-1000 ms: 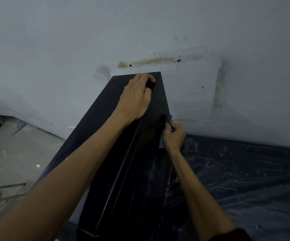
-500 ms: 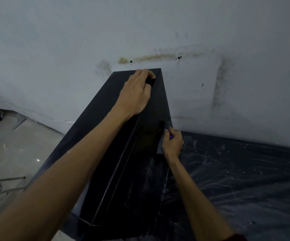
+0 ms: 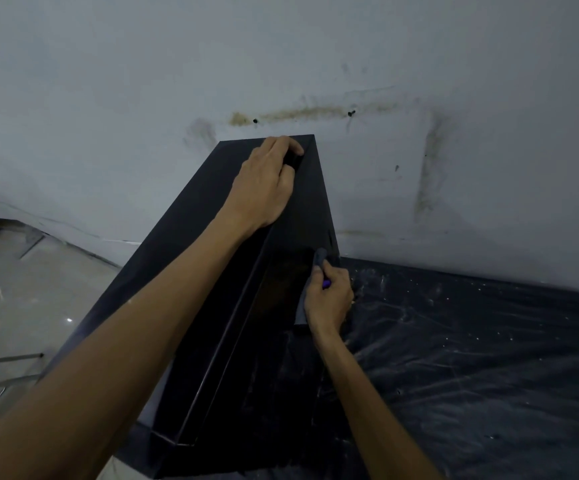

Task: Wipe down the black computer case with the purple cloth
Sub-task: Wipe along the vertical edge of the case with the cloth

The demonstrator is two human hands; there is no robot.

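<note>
Head view: the black computer case (image 3: 177, 271) stands at centre, its long axis running from 6 o'clock up to 12 o'clock, far end toward the stained wall (image 3: 419, 98). The left hand (image 3: 264, 185) curls over its far top edge. The right hand (image 3: 328, 299), closed around the purple cloth (image 3: 320, 258), presses it against the case's right face beside the black plastic sheet (image 3: 489, 358).

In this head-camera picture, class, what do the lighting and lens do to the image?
Head view: dim, bluish light; the black computer case loses detail in shadow beside the right hand; the purple cloth looks mostly grey; faint glare on the black plastic sheet; wide-angle bending along the wall's base.
</note>
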